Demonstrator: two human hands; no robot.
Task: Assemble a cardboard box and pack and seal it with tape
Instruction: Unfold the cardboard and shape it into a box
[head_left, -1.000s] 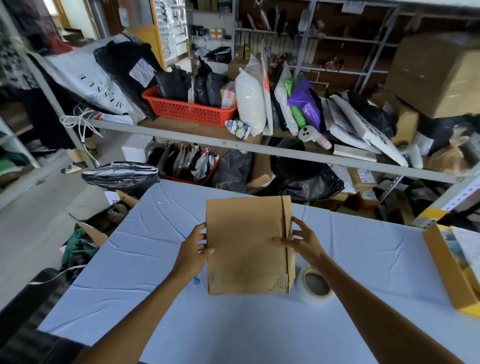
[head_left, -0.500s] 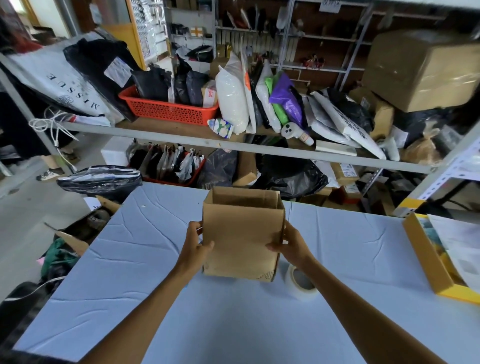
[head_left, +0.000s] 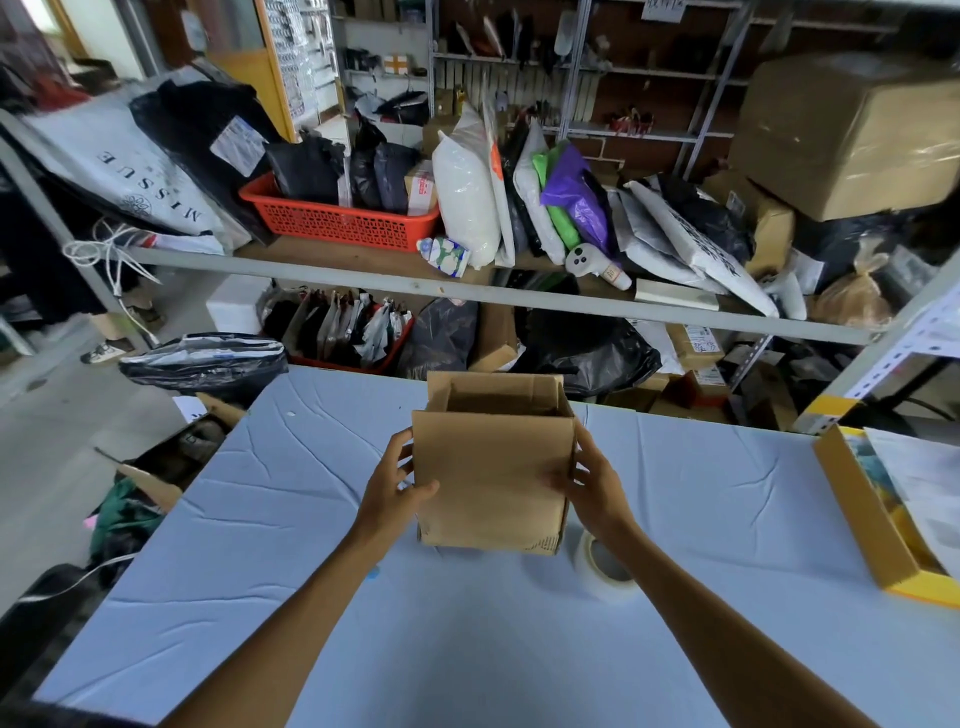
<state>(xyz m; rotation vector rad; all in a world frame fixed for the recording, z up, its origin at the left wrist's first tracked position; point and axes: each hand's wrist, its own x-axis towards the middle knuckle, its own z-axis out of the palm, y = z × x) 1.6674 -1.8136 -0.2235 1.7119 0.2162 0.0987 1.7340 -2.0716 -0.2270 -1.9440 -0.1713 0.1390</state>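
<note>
Black plastic bag lies at the far left corner of the table, which is covered in pale blue sheeting. Left hand grips the left edge of the cardboard box, thumb pressed on the near face and fingers curled round the side wall. The box is upright at mid-table, squared open, with its top unclosed. Whether its lower edge rests on the table cannot be told. Right hand grips the right edge likewise, fingers wrapped round the corner. Tape roll lies flat just beside the box's lower right corner, partly behind the right wrist. Yellow tray holding papers sits at the right edge, well apart.
</note>
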